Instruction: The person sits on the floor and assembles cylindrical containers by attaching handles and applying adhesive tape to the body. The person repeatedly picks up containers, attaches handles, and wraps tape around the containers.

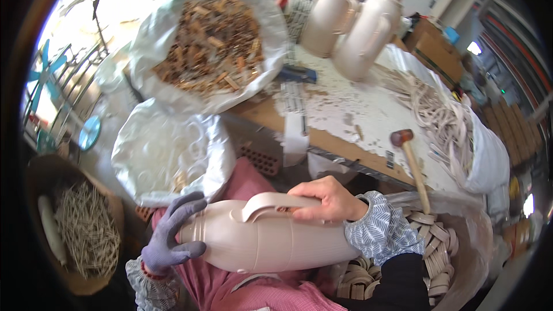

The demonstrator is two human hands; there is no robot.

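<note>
A beige vacuum jug (271,245) lies on its side across my lap, with its narrow neck end to the left. My left hand (170,239), in a purple-grey glove, curls its thumb and fingers round that neck end. Bare, my right hand (328,198) is closed over the jug's curved handle (268,200), which faces away from me. A small brownish spot shows under the right fingers; I cannot make out what it is.
Two upright beige jugs (368,37) stand on the worn table (334,103), near a mallet (412,161) and pale strips (443,121). At left are sacks of brown pieces (216,46) and clear rings (164,150), and a box of thin sticks (86,230). Beige handles (440,253) fill a bag at right.
</note>
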